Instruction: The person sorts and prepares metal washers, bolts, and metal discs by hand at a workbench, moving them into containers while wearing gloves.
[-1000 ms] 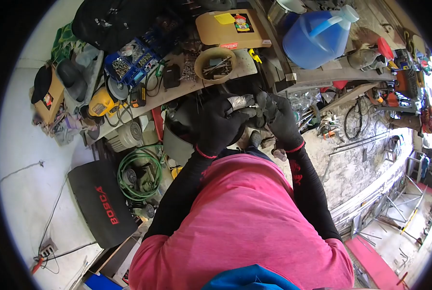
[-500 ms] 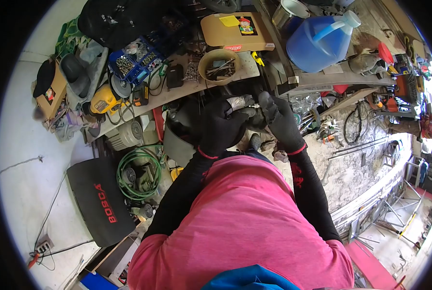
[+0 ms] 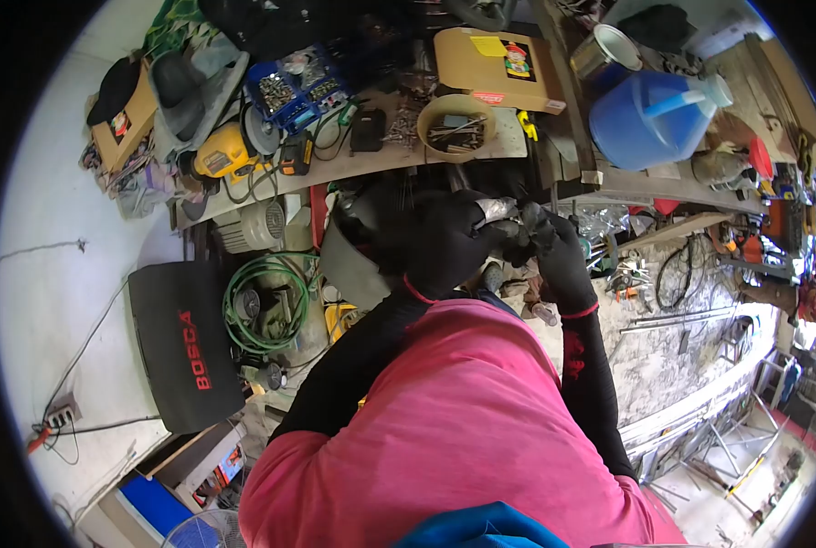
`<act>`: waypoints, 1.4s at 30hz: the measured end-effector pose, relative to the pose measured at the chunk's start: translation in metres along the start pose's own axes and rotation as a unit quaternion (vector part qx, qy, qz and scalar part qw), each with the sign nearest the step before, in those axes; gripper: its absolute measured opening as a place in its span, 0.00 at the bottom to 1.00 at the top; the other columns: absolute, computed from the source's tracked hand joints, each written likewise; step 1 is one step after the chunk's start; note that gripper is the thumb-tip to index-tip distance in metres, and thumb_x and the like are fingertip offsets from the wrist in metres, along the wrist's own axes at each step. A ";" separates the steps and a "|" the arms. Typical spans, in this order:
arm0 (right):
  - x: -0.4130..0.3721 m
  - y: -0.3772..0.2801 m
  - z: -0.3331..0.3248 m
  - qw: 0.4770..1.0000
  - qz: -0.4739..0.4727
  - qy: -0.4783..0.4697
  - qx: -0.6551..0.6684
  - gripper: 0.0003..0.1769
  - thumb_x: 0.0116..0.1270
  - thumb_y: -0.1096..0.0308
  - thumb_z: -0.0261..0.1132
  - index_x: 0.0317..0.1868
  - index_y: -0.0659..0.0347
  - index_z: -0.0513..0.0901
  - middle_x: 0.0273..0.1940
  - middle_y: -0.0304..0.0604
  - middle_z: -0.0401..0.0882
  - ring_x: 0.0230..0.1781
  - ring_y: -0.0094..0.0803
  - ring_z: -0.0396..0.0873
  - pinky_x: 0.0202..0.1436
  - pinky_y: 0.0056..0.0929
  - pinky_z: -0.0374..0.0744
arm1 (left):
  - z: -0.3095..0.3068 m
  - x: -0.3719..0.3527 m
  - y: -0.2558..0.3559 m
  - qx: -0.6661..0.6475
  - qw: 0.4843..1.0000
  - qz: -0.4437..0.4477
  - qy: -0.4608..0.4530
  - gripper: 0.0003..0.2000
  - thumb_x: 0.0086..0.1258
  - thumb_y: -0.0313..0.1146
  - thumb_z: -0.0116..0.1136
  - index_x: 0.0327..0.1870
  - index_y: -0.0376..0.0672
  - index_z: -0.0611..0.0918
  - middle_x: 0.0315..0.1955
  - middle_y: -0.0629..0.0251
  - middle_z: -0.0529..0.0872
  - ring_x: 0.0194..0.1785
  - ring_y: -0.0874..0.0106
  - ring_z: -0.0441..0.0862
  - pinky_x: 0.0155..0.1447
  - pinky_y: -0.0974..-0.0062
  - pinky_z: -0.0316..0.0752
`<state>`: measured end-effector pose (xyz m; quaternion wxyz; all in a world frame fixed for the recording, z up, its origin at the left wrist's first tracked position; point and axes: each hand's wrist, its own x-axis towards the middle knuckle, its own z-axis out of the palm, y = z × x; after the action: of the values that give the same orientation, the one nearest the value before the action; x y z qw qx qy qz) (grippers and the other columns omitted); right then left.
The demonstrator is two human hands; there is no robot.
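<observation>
My left hand (image 3: 449, 242), in a black glove with a red cuff, is closed, with silvery tape or wrapping (image 3: 495, 212) at its fingers. Close to its right, my right hand (image 3: 559, 260) has its fingers bent together at a small dark item too unclear to name. Both hands are held in front of the pink shirt, below the bench edge. A dark shape behind the left hand and a grey curved surface (image 3: 351, 269) beneath it are partly hidden by the glove and sleeve.
On the bench (image 3: 508, 142) stand a bowl of bolts (image 3: 456, 128), a cardboard box (image 3: 499, 68), blue bins (image 3: 298, 89) and a yellow grinder (image 3: 225, 152). A blue jug (image 3: 655, 119) is at the right. A green hose (image 3: 264, 301) and black case (image 3: 187, 347) lie left.
The view has shifted, so the bench items appear further right. In the picture both hands sit lower and to the right, still close together. The right fingers look more bent.
</observation>
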<state>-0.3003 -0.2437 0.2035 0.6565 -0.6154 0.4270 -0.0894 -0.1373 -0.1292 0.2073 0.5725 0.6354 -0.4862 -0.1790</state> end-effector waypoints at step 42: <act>0.235 0.013 0.063 0.923 -0.210 0.063 -0.317 0.13 0.69 0.72 0.63 0.53 0.62 0.84 0.43 0.40 0.83 0.40 0.28 0.81 0.46 0.27 0.79 | -0.134 -0.099 -0.143 -0.522 0.687 -0.420 0.281 0.06 0.72 0.39 0.60 0.37 0.49 0.80 0.25 0.77 0.72 0.28 0.79 0.68 0.34 0.79 0.63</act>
<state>-0.1180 -0.3459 0.0785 0.3651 -0.8598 0.3347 -0.1240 -0.0189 0.0081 0.0838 0.7867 0.3922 0.1870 -0.4386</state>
